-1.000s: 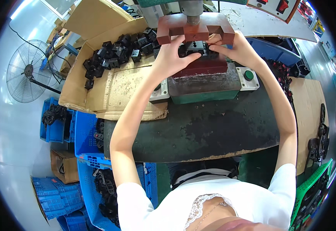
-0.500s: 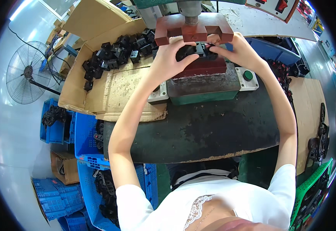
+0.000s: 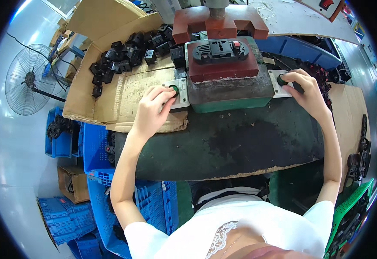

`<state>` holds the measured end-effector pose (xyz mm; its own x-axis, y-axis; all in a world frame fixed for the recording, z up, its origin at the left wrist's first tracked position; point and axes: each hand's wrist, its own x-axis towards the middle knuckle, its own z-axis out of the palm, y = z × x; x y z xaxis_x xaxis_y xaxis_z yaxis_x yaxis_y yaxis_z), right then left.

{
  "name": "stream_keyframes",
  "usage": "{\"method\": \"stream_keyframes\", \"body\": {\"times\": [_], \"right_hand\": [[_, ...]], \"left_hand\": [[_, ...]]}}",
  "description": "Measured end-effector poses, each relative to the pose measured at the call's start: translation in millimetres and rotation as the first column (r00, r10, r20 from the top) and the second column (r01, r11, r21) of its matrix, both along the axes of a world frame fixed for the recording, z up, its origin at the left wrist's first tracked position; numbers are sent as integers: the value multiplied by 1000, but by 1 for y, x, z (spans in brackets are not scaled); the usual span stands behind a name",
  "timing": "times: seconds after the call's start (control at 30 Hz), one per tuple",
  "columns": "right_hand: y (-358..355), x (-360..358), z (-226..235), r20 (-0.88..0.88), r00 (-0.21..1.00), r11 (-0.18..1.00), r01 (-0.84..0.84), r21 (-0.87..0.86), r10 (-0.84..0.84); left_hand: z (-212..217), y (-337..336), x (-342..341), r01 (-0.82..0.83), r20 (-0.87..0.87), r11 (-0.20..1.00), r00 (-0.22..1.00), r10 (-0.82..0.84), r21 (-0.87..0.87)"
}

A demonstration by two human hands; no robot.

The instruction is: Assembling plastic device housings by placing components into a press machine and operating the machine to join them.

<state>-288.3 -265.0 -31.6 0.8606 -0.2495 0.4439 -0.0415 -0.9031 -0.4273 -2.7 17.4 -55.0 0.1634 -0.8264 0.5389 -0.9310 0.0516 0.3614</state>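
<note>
Green buttons [image 3: 280,80]: left hand [image 3: 150,113], right hand [image 3: 308,92] half-curled at one each (pinching? cannot tell); keep clear of upper red block [image 3: 220,25].

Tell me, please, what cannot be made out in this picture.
All in head view:
Left green button: partly covered by left grip; pressed or not, unclear.
Right green button: likewise, under right grip.
Underside of black part: hidden against red block.
Top of press shaft: cut off by upper edge.
</note>
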Motion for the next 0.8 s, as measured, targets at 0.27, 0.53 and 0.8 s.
{"method": "stream_keyframes", "body": {"times": [0.27, 0.53, 0.8], "right_hand": [[2, 8, 6, -69, 996, 996, 51, -69, -56], [6, 4, 4, -37, 996, 994, 74, -79, -78], [-48, -71, 8, -111, 910, 915, 389, -108, -400]], "left_hand": [[10, -9, -5, -90, 119, 996, 989, 92, -17], [9, -10, -4, -73, 183, 997, 980, 73, -4], [5, -1, 9, -74, 93, 997, 993, 77, -34]]}}
